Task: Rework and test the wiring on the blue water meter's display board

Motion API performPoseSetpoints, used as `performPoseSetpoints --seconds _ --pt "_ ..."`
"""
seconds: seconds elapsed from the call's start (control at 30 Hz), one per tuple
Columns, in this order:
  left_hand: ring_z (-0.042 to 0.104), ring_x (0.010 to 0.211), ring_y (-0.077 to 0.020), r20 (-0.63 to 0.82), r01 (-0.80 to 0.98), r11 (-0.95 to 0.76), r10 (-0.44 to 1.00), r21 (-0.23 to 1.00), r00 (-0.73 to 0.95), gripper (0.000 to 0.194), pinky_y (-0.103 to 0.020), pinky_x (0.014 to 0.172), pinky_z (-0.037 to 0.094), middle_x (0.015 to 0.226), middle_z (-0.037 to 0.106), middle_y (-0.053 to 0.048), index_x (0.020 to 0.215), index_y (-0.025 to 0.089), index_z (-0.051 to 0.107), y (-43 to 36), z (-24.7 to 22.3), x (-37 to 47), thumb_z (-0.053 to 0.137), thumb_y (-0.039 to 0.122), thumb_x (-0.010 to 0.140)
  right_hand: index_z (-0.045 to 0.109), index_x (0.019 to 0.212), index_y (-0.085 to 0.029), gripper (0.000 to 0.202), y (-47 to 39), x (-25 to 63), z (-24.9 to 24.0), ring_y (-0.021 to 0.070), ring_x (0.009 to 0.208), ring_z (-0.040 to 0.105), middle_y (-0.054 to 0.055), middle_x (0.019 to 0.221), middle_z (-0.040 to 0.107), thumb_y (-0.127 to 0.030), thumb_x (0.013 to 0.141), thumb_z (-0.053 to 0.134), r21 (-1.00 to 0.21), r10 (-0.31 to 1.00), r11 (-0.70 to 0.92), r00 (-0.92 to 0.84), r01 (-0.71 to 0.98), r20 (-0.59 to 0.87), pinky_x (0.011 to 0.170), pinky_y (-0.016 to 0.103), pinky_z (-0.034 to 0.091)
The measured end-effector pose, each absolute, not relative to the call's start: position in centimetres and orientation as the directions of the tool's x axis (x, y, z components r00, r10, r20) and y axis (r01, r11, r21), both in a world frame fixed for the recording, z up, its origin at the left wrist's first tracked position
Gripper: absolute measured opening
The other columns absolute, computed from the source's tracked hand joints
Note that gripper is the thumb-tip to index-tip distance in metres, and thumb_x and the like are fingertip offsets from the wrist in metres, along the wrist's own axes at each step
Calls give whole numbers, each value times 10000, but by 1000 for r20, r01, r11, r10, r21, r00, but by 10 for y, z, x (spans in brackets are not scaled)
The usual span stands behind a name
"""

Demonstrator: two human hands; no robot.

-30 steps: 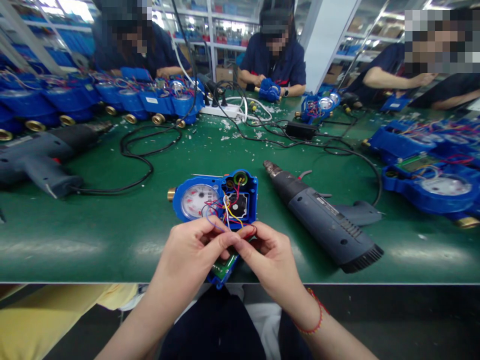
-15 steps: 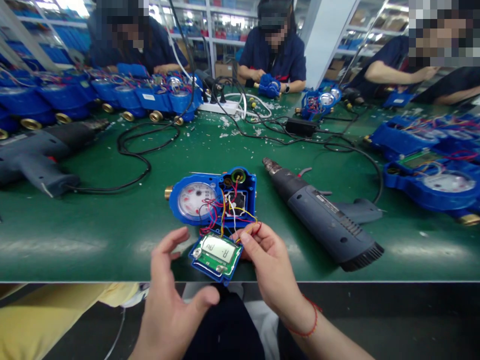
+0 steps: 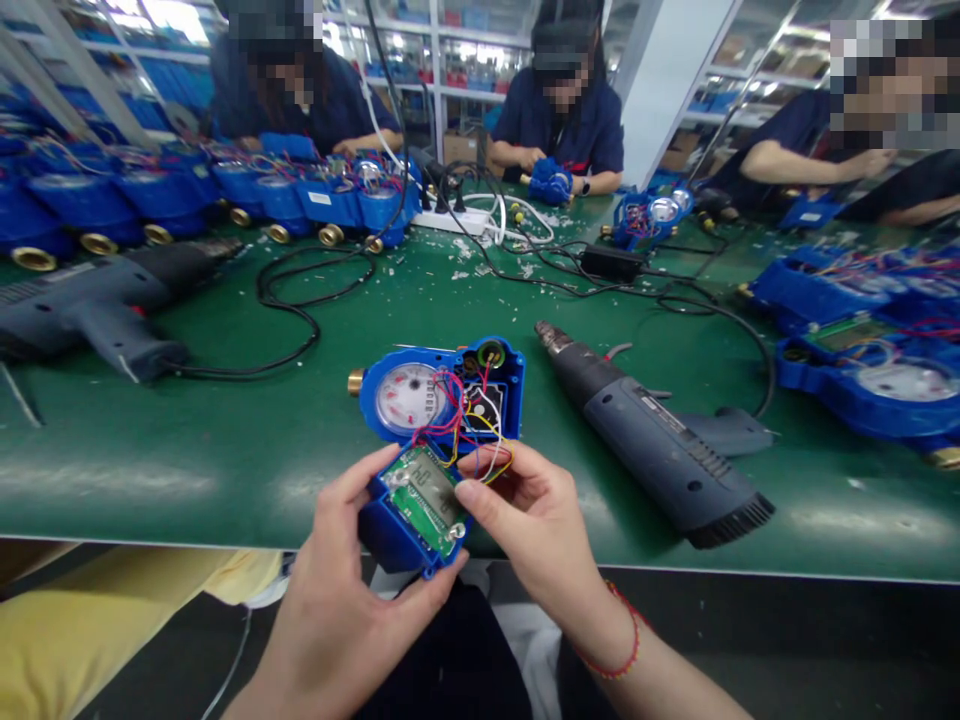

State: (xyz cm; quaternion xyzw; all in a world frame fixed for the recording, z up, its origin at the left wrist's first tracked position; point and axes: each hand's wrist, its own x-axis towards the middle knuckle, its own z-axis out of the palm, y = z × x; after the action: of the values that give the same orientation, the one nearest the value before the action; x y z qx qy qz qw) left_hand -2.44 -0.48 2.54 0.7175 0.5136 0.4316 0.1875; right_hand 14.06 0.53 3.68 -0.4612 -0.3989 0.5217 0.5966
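A blue display module (image 3: 421,500) with a green circuit board and a small LCD is tilted over the table's near edge. My left hand (image 3: 352,570) grips it, fingers along its far left side and thumb at its near corner. At its right edge my right hand (image 3: 529,510) is closed, thumb and fingers pinched by the wires (image 3: 491,460). Red, yellow, white and blue wires run from the module into the open blue water meter (image 3: 442,395) just beyond. The meter lies on the table with its round dial facing up and a brass fitting at left.
Heat guns lie to the right (image 3: 652,430) and left (image 3: 112,300). Blue meters (image 3: 315,200) line the back left; more meters (image 3: 870,350) lie at right. A white power strip (image 3: 454,220) and black cables cross the back. Co-workers sit opposite.
My left hand has gone from open beside the display module to gripping it. The module has turned and tilted, showing its blue side. The view has shifted slightly.
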Motion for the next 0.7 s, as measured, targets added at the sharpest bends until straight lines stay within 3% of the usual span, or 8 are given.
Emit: performPoseSetpoints --seconds 0.1,0.23,0.37,0.57,0.7 --pt "636 1015 -256 481 624 -476 859 619 178 705 -359 864 560 1197 571 -77 1379 264 411 1 35 -30 742 361 763 662 678 -159 141 15 141 43 83 588 531 -16 647 629 -256 706 761 -969 975 56 222 -242 1 562 193 456" --pt "627 961 -246 384 598 -420 902 682 196 704 -384 848 554 1192 565 -61 1354 285 419 7 40 -33 757 353 740 666 707 -150 230 23 148 43 78 526 551 5 622 662 -338 705 799 -928 948 49 309 -370 -73 455 158 427" --pt "620 935 -270 375 534 -419 906 734 195 717 -461 854 533 1175 573 -53 1329 322 431 11 37 -34 784 376 706 629 699 -140 319 23 155 37 60 461 548 9 586 672 -361 652 854 -869 923 41 352 -492 -155 400 122 400" --pt "596 997 -319 240 488 -284 959 825 153 700 -526 905 452 1198 547 -63 1308 347 432 12 41 -35 784 391 705 655 701 -131 298 16 155 28 67 516 605 21 645 705 -354 681 851 -865 915 40 367 -499 -169 478 129 479" --pt "584 956 -308 196 463 -217 976 860 92 695 -497 845 464 1146 548 -55 1285 335 439 11 45 -35 780 431 687 660 699 -130 329 14 156 30 61 552 628 23 685 720 -358 632 889 -773 931 -14 273 -634 -241 538 120 518"
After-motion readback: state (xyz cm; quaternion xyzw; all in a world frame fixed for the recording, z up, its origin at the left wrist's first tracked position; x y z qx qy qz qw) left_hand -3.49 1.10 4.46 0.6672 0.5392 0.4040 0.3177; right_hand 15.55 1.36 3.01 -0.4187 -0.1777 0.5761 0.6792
